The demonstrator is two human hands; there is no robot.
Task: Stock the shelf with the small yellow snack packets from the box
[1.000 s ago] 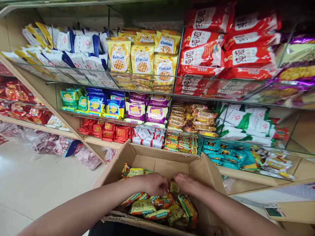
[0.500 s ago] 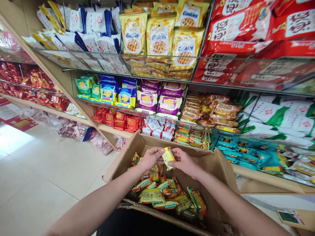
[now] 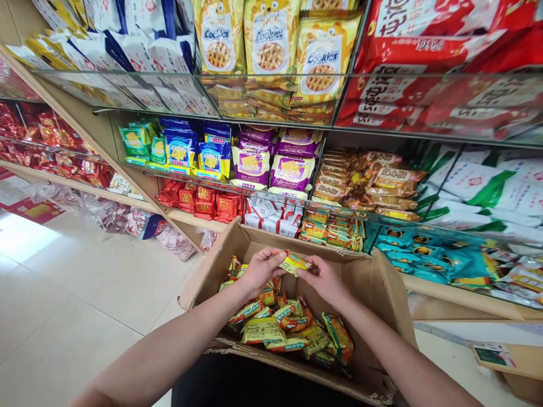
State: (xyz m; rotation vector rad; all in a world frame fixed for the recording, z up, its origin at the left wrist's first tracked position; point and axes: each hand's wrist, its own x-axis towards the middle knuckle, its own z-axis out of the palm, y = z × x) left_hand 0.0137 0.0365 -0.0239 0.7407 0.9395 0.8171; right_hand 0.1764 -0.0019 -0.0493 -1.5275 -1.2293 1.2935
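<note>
Between both hands is a small yellow snack packet (image 3: 293, 263), held above the open cardboard box (image 3: 384, 294). My left hand (image 3: 263, 270) pinches its left end, and my right hand (image 3: 324, 278) pinches the right end. Beneath the hands, several yellow-and-orange packets (image 3: 263, 330) lie jumbled in the box, mostly toward its left and near side. Just behind the box, similar yellow packets (image 3: 333, 229) are stacked in a bottom shelf compartment.
Shelves with a glass front edge (image 3: 271, 121) rise beyond the box, holding cookie bags (image 3: 271, 39), red bags (image 3: 424, 62) and purple biscuit packs (image 3: 292, 164). Teal packs (image 3: 428, 251) lie low on the right. Plastic-wrapped bundles (image 3: 114, 215) rest on the tiled floor (image 3: 93, 282).
The packet has turned from nearly upright to lying sideways between my fingers, with my right hand now at its right end. The view has shifted slightly closer to the shelves.
</note>
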